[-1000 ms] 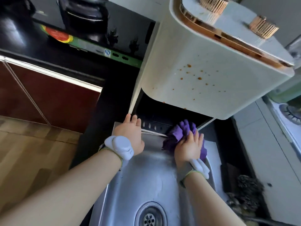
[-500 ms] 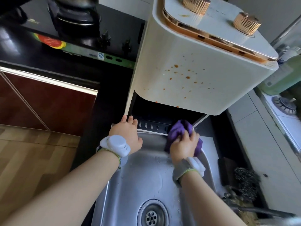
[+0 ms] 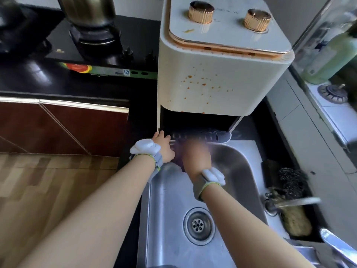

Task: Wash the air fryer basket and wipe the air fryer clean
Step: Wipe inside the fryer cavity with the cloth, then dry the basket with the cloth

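Observation:
The cream air fryer (image 3: pixel 210 74) stands at the far edge of the steel sink (image 3: pixel 168 219), its front spattered with orange-brown spots and its basket cavity open and dark. My left hand (image 3: pixel 164 146) rests flat on the cavity's lower left corner. My right hand (image 3: pixel 196 153), blurred by motion, presses a purple cloth (image 3: pixel 178 157) against the slotted bottom lip of the opening. Most of the cloth is hidden under that hand. The basket is not in view.
A black stove with a steel pot (image 3: pixel 88 18) lies to the left. Right of the sink are a steel wool scourer (image 3: pixel 291 180), a brush (image 3: pixel 295 219), the tap (image 3: pixel 336 246) and a green bottle (image 3: pixel 328 55). Wooden floor shows at lower left.
My right hand has slid the purple cloth leftward along the cavity's bottom edge, close to my left hand. My head has shifted, so the fryer's top now shows more.

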Demonstrator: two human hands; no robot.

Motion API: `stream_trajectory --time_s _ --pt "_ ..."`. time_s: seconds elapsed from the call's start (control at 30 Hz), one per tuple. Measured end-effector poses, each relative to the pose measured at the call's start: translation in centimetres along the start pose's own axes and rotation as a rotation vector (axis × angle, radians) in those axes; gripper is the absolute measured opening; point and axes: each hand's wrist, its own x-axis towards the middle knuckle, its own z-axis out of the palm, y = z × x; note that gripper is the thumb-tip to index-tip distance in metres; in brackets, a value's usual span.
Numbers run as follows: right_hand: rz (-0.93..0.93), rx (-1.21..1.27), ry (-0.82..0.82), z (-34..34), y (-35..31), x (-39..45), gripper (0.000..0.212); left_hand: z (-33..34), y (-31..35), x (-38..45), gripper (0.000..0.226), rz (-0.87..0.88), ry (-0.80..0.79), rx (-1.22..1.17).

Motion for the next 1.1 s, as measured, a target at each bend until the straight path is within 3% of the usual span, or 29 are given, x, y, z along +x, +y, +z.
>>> stream_trajectory --time_s 0.13,0.23,0.3,0.5,0.67,0.77,0.87,0.97,1.1 --pt "0.078 0.373 0.014 -4.5 0.8 -7.2 0.031 0.9 0.6 -5.5 0.05 -0.004 0.18 -0.325" --pt "0.092 0.504 -0.056 -7.9 1.3 -13.7 0.043 1.6 0.5 -11.7 0.027 0.03 0.131 -0.366" --pt "0.107 0.556 -0.118 -9.8 1.8 -17.4 0.046 2.0 0.3 -15.8 0.031 -0.004 0.141 -0.39" --pt "0.247 0.828 -0.241 -14.8 4.3 -24.8 0.024 4.1 0.5 -26.6 0.019 -0.011 0.261 -0.381" --pt "0.181 0.956 -0.249 -18.0 4.6 -27.1 0.018 7.9 0.8 -32.1 0.015 -0.033 0.104 -0.337" --pt "0.163 0.967 -0.208 -17.9 3.6 -27.8 0.017 10.2 1.6 -33.0 0.022 -0.044 -0.116 -0.281" --pt "0.168 0.974 -0.152 -17.4 2.2 -28.6 0.021 12.0 3.1 -33.6 0.014 -0.036 -0.298 -0.486" --pt "0.211 0.961 -0.07 -17.3 2.4 -30.3 0.026 12.8 3.4 -34.9 0.005 0.025 -0.327 -0.484" --pt "0.29 0.905 -0.007 -17.9 3.4 -33.3 0.025 13.0 2.1 -37.3 0.033 0.071 -0.376 -0.317"
